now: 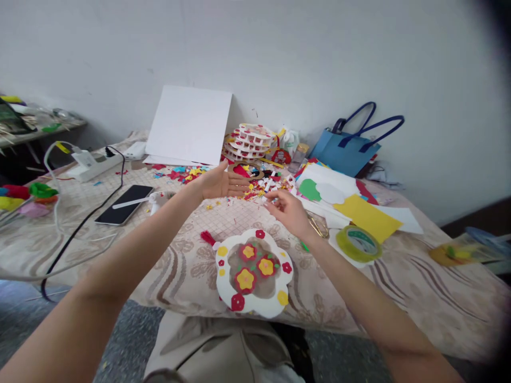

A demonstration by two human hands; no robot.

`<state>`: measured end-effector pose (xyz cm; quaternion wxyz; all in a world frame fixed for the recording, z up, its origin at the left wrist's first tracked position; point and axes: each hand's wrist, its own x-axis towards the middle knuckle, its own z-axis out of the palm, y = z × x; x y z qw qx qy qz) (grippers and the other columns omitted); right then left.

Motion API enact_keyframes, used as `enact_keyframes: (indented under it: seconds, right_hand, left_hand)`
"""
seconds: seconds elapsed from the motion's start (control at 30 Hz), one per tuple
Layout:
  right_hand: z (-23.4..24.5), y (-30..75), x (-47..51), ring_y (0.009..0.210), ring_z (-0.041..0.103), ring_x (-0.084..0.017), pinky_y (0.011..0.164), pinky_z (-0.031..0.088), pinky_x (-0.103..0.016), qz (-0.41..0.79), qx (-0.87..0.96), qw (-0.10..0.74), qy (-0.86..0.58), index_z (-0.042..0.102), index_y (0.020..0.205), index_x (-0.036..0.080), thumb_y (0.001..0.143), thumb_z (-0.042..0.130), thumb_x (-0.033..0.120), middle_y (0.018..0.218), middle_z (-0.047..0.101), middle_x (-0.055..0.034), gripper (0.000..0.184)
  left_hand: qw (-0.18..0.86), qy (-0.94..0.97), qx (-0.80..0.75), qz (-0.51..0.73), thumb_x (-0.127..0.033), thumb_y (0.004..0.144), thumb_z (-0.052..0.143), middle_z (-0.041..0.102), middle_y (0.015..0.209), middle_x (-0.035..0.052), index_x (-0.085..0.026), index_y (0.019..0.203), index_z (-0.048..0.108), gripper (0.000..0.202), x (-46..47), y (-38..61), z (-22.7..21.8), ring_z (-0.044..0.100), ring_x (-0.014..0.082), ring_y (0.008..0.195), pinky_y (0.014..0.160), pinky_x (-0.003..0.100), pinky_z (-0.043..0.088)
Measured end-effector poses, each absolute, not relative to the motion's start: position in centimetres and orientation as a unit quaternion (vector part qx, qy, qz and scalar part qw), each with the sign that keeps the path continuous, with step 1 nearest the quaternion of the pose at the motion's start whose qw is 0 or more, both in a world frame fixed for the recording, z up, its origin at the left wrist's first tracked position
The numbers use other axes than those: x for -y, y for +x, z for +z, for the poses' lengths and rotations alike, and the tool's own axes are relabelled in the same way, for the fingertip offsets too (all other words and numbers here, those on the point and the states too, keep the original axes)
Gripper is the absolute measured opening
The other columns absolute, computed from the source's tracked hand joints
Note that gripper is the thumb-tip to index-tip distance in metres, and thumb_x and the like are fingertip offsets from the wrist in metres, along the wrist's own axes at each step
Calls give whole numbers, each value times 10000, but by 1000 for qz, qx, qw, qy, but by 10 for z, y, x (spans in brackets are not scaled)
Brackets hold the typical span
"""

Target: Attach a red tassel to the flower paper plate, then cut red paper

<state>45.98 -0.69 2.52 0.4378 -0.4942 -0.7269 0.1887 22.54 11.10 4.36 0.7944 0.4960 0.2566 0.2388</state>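
Observation:
My left hand is stretched out palm up over the table, fingers spread and nothing in it, just short of a heap of coloured paper scraps. My right hand hovers to its right, fingertips pinched together near the scraps; whatever they hold is too small to make out. In front of both hands lies a white flower-shaped paper piece with red and yellow paper flowers and a red tassel.
A yellow tape roll and scissors lie right of my right hand, beside coloured paper sheets. A phone, power strip and cables lie left. A white board, stacked paper pieces and blue bag line the wall.

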Motion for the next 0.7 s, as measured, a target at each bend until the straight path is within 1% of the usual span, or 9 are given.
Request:
enact_keyframes:
  seconds: [0.13, 0.2, 0.27, 0.33, 0.37, 0.5, 0.57, 0.63, 0.7]
  right_hand:
    - [25, 420, -41, 876, 612, -212, 777, 518, -368, 96, 760, 470, -439, 660, 993, 187, 774, 677, 246, 1024, 623, -98, 227]
    - [23, 407, -55, 1045, 564, -261, 939, 451, -430, 49, 779, 474, -408, 664, 1020, 182, 707, 750, 235, 1069, 624, -108, 329]
    - [21, 400, -66, 1070, 549, -266, 967, 420, -435, 73, 791, 470, -385, 669, 982, 192, 694, 766, 271, 1056, 642, -94, 314]
    - [20, 402, -76, 933, 593, -225, 869, 459, -384, 166, 756, 494, -397, 656, 855, 203, 760, 704, 334, 915, 664, -54, 169]
    - [19, 406, -81, 832, 601, -198, 796, 470, -350, 214, 718, 515, -416, 631, 787, 207, 802, 654, 368, 818, 655, -31, 164]
    - [12, 435, -88, 529, 489, -130, 566, 405, -272, 258, 596, 582, -490, 523, 663, 215, 872, 522, 521, 546, 517, 27, 371]
    - [7, 444, -82, 408, 400, -110, 461, 336, -264, 276, 585, 569, -508, 501, 605, 213, 885, 430, 620, 445, 437, 37, 499]
    - [1, 445, -70, 351, 378, -99, 400, 296, -261, 326, 583, 538, -515, 521, 597, 203, 878, 326, 704, 434, 452, 20, 607]
    - [-5, 438, -56, 368, 430, -95, 386, 308, -249, 409, 592, 484, -498, 579, 703, 192, 826, 405, 740, 512, 528, 9, 588]
  left_hand:
    - [805, 493, -231, 237, -600, 960, 110, 570, 1334, 230, -45, 1295, 488, 751, -101, 229, 42, 536, 289, 1253, 1084, 421, 348]
    - [805, 489, -222, 252, -605, 961, 110, 610, 1285, 213, -64, 1285, 499, 741, -97, 232, 40, 566, 277, 1210, 1073, 417, 355]
    - [807, 488, -205, 261, -625, 954, 129, 640, 1238, 201, -78, 1262, 518, 738, -94, 235, 35, 588, 272, 1171, 1064, 415, 362]
    - [817, 491, -188, 236, -660, 937, 142, 656, 1213, 190, -94, 1232, 544, 754, -90, 235, 30, 599, 276, 1150, 1059, 421, 367]
    - [825, 492, -181, 213, -677, 927, 138, 652, 1226, 187, -103, 1226, 553, 770, -89, 235, 28, 594, 283, 1158, 1059, 429, 366]
    - [837, 490, -171, 177, -682, 922, 87, 558, 1374, 184, -103, 1266, 546, 814, -84, 227, 24, 505, 298, 1285, 1085, 431, 346]
    - [829, 488, -182, 204, -674, 928, 107, 539, 1395, 187, -99, 1256, 558, 801, -81, 226, 26, 475, 296, 1319, 1089, 417, 346]
    - [820, 486, -197, 229, -682, 925, 164, 552, 1381, 190, -103, 1215, 589, 775, -78, 228, 29, 489, 305, 1308, 1079, 419, 362]
    - [812, 487, -203, 248, -681, 924, 219, 570, 1360, 190, -106, 1172, 615, 741, -75, 232, 31, 516, 310, 1281, 1066, 423, 378]
